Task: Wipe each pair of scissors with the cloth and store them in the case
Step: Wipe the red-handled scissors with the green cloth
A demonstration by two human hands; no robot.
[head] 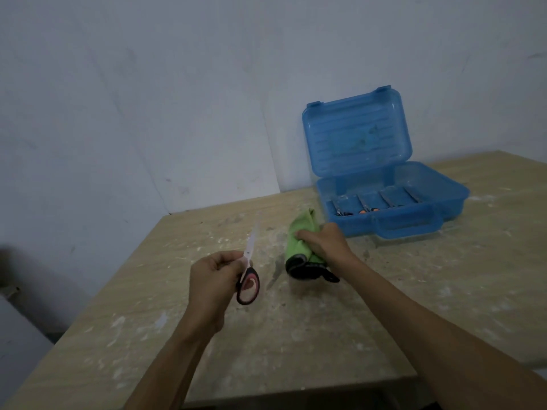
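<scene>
The right hand (pixel 322 243) is clutching the cloth (pixel 295 247) just before the open case (pixel 450 202); the left hand (pixel 213 276), farther from the case, is gripping the scissors (pixel 251 276) by the handle, blades pointing away.

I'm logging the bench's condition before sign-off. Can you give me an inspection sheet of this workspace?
Surface: wooden table, smeared with pale dust and specks.
Job's things: scissors held up, blades pointing away; green cloth, dark-edged; blue case open, lid upright, stored scissors inside.
Clutter: nothing seen.
Grippers: left hand grips the scissors at the handles; right hand grips the cloth.
Cables: nothing seen.
Surroundings: pale wall behind the table.
</scene>
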